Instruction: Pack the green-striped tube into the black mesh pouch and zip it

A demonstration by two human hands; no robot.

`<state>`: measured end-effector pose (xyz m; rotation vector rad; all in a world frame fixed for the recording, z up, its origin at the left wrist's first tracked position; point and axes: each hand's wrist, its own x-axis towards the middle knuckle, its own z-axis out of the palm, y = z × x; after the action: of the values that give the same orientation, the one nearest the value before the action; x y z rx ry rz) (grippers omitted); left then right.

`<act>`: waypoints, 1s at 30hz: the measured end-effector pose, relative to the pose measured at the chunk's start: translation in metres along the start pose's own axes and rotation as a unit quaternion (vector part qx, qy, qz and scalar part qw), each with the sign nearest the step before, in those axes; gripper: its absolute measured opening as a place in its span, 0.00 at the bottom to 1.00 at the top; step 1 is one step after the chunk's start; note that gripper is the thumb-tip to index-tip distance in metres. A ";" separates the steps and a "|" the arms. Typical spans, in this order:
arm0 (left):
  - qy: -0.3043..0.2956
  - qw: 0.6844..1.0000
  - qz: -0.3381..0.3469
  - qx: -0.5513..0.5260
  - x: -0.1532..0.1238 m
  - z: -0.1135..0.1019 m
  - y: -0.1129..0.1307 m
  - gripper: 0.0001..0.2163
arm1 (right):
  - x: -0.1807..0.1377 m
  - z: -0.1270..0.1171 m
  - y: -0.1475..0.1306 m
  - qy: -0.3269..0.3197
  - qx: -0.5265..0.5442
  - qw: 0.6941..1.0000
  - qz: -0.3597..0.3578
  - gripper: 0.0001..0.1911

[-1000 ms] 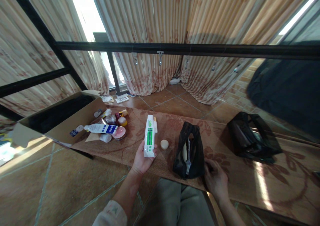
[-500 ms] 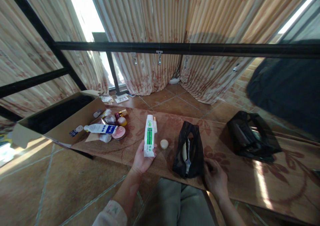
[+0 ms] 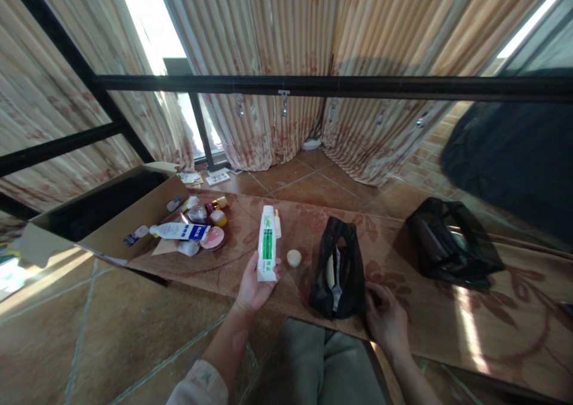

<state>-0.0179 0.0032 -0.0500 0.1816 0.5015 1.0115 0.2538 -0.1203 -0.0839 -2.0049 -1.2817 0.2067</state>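
My left hand [image 3: 254,287] holds a white and green tube [image 3: 267,247], which looks like toothpaste, by its flat lower end, with the cap pointing away from me. Just behind the tube lies a small slim item with a pale body [image 3: 278,224], partly covered by it. A round cream-coloured item [image 3: 294,258] rests on the cloth to the right of that hand. Further right stands a black mesh bag [image 3: 338,273], its top gaping over pale contents. Against the bag's right side is my right hand [image 3: 387,318], fingers curled; whether they grip anything is hidden.
On the left, an open cardboard box [image 3: 129,214] stands by a group of small bottles, a pink round case [image 3: 212,238] and a white and blue tube [image 3: 181,231]. A second black mesh bag [image 3: 452,244] is at the right. A dark rail [image 3: 340,86] crosses beyond the cloth-covered bench [image 3: 430,309].
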 end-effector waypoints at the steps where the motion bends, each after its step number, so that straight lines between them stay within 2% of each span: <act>1: -0.002 1.000 0.000 -0.001 0.000 0.000 0.000 0.15 | 0.000 0.000 0.000 0.000 0.001 1.000 0.002 0.16; 30: 0.000 1.000 -0.005 0.005 -0.001 -0.001 0.001 0.15 | 0.000 0.004 0.006 0.009 -0.012 1.000 -0.011 0.16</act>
<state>-0.0197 0.0030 -0.0504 0.1882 0.5065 0.9987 0.2560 -0.1203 -0.0904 -2.0079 -1.2993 0.1623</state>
